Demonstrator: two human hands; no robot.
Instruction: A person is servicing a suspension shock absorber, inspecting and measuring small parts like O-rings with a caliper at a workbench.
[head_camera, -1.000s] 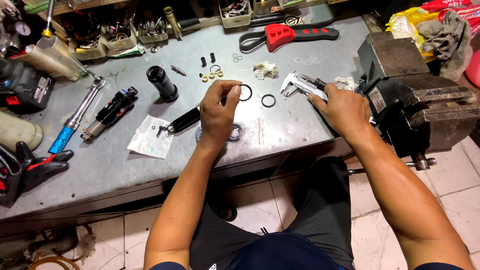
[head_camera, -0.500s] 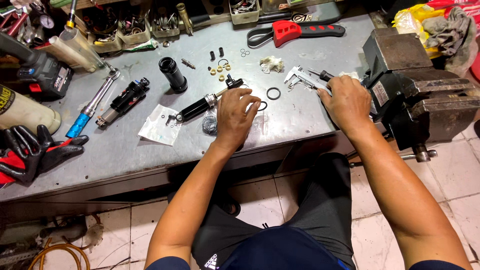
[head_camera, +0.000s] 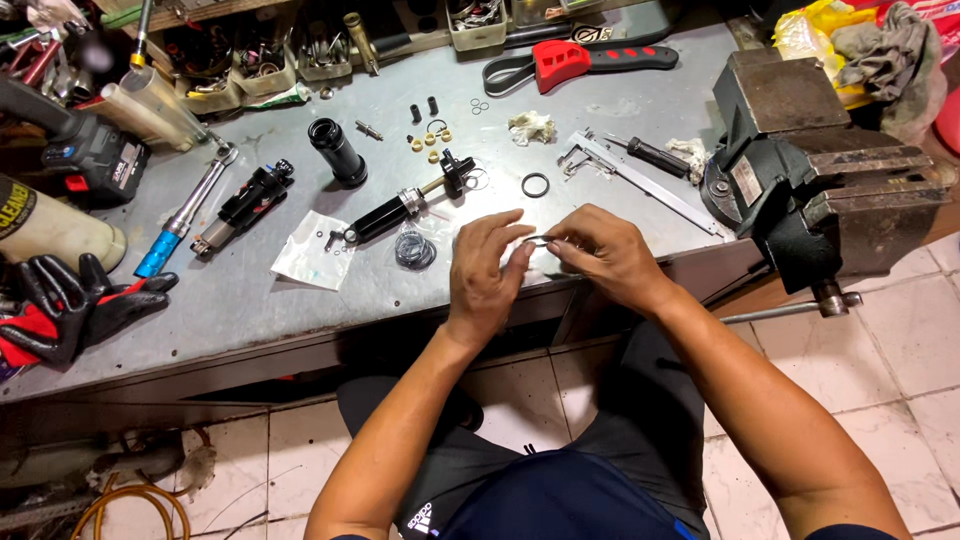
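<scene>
both hands are meeting just above the near edge of the desk (head_camera: 250, 300). the left hand (head_camera: 487, 268) and the right hand (head_camera: 603, 255) are pinching a small dark ring (head_camera: 537, 240) between them, fingers curled in close on it from either side, so each hand is closed on the same part; the ring is too small to tell more of it.

judging by how things are lying, the work is somewhere in the middle: the black shock shaft (head_camera: 400, 208) is lying stripped on the desk, the black cylinder (head_camera: 337, 151) is standing apart from it, another o-ring (head_camera: 535, 185) and some small brass and black bushings (head_camera: 428, 135) are sitting loose, and a clear bag (head_camera: 312, 262) of seals is lying open. nothing is looking reassembled.

for room, the hands are working at the desk's front lip with open air below. the bare patch of desk directly ahead is giving space; the caliper (head_camera: 640, 180) is lying just beyond the right hand, and the bench vise (head_camera: 820, 190) is crowding the right side. the black gloves (head_camera: 85, 300) and blue-handled wrench (head_camera: 185, 220) are lying well apart on the left.
</scene>
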